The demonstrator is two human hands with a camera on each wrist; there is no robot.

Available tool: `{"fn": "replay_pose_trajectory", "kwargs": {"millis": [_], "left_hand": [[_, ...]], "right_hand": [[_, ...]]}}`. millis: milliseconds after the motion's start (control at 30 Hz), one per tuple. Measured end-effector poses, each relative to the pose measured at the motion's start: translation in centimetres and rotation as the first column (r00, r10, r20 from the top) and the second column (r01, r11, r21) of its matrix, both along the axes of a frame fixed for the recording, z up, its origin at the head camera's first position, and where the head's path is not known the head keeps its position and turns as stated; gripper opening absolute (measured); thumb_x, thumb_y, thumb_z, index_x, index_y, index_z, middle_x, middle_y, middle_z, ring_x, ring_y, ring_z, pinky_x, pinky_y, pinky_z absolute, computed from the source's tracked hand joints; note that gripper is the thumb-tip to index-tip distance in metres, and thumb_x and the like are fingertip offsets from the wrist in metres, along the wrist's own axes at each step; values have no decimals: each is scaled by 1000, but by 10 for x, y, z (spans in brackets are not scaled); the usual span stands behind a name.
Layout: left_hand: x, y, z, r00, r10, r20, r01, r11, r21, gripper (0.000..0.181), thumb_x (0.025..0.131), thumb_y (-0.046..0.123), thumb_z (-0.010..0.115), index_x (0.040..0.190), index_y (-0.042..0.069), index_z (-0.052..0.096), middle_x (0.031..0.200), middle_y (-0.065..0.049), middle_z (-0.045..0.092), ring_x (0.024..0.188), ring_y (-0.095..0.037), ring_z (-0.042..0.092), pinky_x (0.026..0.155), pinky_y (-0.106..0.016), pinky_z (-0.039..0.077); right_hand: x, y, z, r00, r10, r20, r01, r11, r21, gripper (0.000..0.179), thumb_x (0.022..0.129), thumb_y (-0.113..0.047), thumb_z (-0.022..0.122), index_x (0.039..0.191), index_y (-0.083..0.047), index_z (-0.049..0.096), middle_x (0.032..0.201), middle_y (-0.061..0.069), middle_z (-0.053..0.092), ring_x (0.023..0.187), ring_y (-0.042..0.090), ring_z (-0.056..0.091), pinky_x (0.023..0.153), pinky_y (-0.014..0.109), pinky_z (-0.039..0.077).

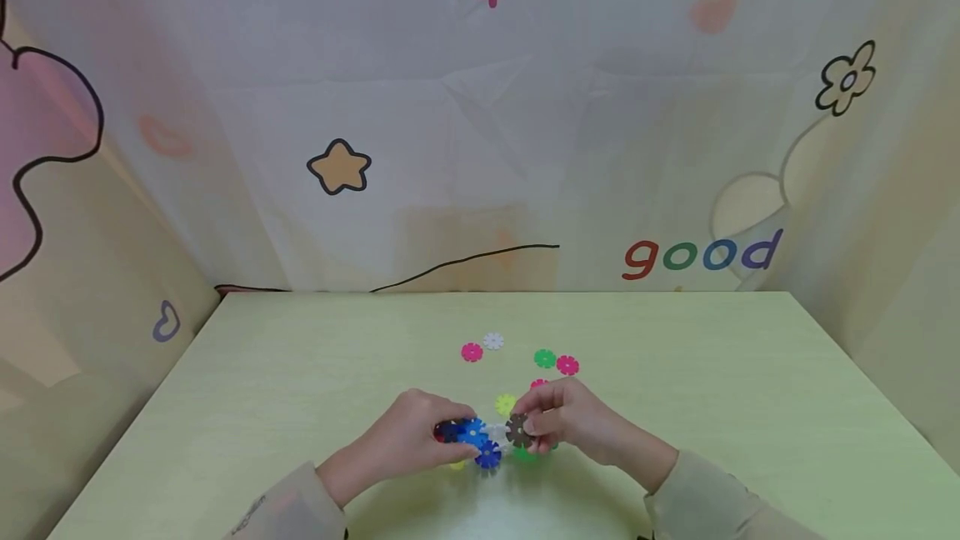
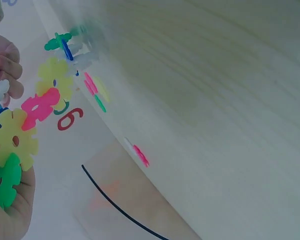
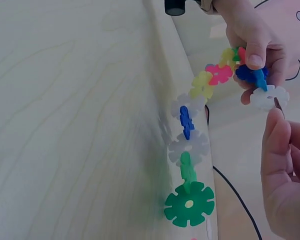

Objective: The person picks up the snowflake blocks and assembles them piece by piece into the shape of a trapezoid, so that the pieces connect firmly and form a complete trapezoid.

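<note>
"Head view: what's held?"
"The left grip (image 1: 397,437) curls round a chain of slotted discs (image 1: 474,428); the right grip (image 1: 581,422) pinches a brown disc (image 1: 514,439) (a loose pink disc (image 1: 468,354) lies beyond, on the worktop (image 1: 262,390))."
"Left wrist?"
"A green disc (image 2: 9,189), joined to a yellow disc (image 2: 5,135), shows against the left grip."
"Right wrist?"
"The brown disc's edge meets a white disc (image 3: 263,103)."

Pale green table (image 1: 300,365), printed cloth backdrop (image 1: 420,107), orange star (image 1: 339,167), "good" lettering (image 1: 707,255), outlined flower (image 1: 848,79)
</note>
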State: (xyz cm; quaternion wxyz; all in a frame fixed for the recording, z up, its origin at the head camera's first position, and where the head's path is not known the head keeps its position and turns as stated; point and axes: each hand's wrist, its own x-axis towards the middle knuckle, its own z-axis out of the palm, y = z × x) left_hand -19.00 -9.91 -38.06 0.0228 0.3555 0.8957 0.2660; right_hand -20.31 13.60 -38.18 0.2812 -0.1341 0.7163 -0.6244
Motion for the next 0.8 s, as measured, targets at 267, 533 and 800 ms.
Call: {"fn": "replay_pose_trajectory", "kwargs": {"millis": [267, 533, 800], "left_hand": [[0, 2, 4, 999, 23, 25, -22, 1000, -18, 33, 75, 36, 68, 100, 13, 67, 88, 4, 68, 66, 4, 51, 60, -11, 43], [2, 3, 6, 1000, -11, -21, 10, 999, -36, 34, 74, 33, 69, 101, 12, 67, 91, 2, 69, 66, 4, 52, 57, -10, 42], [4, 1, 6, 998, -42, -54, 42, 999, -7, 33, 75, 33, 69, 99, 11, 68, 90, 1, 69, 68, 4, 55, 60, -9, 43]], "right_hand": [[-2, 5, 0, 999, -18, 35, 18, 1000, -22, 27, 82, -1, 56, 105, 13, 54, 80, 4, 63, 59, 10, 58, 59, 21, 51], [0, 2, 0, 997, -18, 74, 21, 999, -44, 28, 80, 0, 58, 103, 14, 54, 76, 4, 63, 56, 9, 59, 57, 20, 50], [8, -2, 5, 998, -53, 19, 53, 999, -8, 24, 80, 2, 58, 100, 14, 56, 80, 9, 65, 54, 8, 59, 56, 20, 51]]}}
